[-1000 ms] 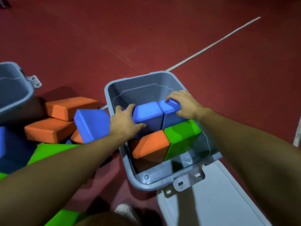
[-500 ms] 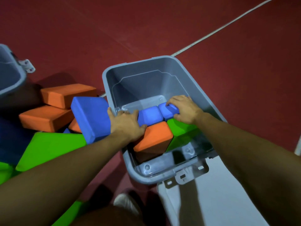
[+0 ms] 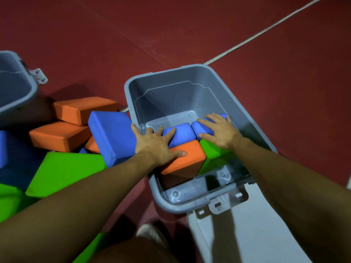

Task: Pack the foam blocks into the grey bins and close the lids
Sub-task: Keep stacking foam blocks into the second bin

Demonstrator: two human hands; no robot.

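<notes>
lid [image 3: 256, 234] lies open on the floor at the near end of the grey bin [image 3: 218, 73]. left hand [image 3: 154, 147] presses flat, fingers spread, on the orange block [image 3: 187, 161] and one blue block [image 3: 180, 132]; right hand [image 3: 221, 132] lies flat on the other blue block [image 3: 197, 128] above the green block [image 3: 212, 151]. foam judged light, soft, grippy: take by opposite faces. far half of the bin holds nothing. loose blocks [image 3: 62, 137] wait left, beside a second bin [image 3: 17, 95].

Likely a sports hall or indoor play court: dark red floor [image 3: 190, 31] crossed by a painted white line [image 3: 266, 30], coloured foam blocks [image 3: 76, 109] heaped loose on it beside open grey bins [image 3: 190, 80].
</notes>
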